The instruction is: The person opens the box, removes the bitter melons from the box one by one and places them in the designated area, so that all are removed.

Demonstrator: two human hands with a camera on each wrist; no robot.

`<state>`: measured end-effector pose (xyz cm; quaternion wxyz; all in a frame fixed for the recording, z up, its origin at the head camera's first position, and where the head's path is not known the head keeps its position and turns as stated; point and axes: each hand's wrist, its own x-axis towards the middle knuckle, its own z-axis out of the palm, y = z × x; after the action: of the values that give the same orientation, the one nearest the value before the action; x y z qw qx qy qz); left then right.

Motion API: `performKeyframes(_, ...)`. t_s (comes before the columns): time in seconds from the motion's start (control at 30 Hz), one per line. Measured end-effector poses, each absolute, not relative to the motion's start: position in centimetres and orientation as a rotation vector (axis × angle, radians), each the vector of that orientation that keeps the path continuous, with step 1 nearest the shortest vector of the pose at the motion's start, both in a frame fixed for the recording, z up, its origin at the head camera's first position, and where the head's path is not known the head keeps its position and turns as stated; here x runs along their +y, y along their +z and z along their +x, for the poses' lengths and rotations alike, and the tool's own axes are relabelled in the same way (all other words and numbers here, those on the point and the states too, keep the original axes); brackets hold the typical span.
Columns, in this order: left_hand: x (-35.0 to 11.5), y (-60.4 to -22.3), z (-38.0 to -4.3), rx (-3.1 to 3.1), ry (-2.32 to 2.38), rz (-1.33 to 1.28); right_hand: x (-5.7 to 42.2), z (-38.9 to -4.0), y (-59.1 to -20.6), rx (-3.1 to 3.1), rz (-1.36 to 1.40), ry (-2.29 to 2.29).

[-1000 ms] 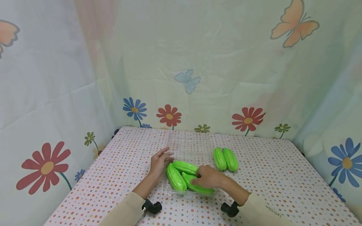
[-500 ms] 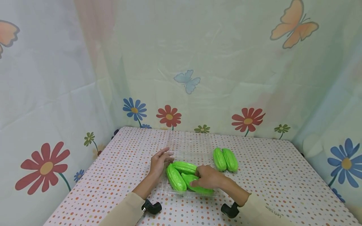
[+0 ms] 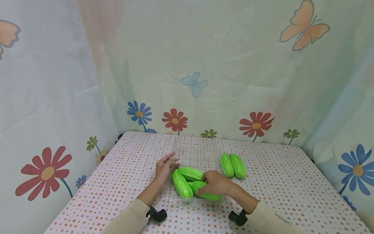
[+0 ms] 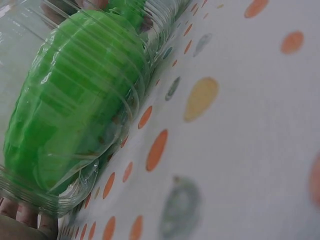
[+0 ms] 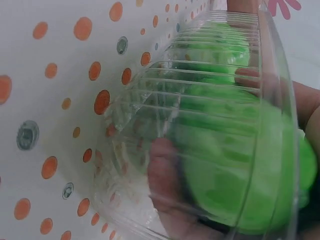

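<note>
- We have our right grip (image 3: 216, 182) closed round the front gourd (image 3: 215, 197), with thumb and fingers bent about its sides
- That green gourd lies aslant inside the clear container (image 3: 171, 195), in its near right part, and the right wrist view shows us our fingers through the plastic wall
- We see the left gourd (image 3: 181, 184) beside it in the same container, and the back gourd (image 3: 190, 174) lying crosswise beyond both, one end hidden behind our right grip
- Our left grip (image 3: 163, 168) is loosely open with no gourd in it, fingers at the container's left side; how hard they press, we cannot tell
- The transparent lid (image 3: 195, 148) stands open, spread away from us on the far side
- To the right of the container we have two more gourds (image 3: 238, 165) side by side on the table (image 3: 117, 191), which wears a dotted cover
- Black devices (image 3: 157, 214) sit at both our wrists, by the beige sleeves (image 3: 128, 216)
</note>
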<state>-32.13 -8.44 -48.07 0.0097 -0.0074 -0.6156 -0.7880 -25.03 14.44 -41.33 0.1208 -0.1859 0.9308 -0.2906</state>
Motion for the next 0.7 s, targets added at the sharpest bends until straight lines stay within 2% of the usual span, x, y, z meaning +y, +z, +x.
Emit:
performKeyframes(0.4,-8.45,-48.18,-32.18,-1.892,-2.472,-0.019,14.29,-25.29,-41.9,2.749,-0.525,-0.877)
performKeyframes(0.7,-8.34,-47.95,-31.98,-1.863,-2.491,-0.003,14.51,-25.19,-41.9,2.771,-0.71,-0.993)
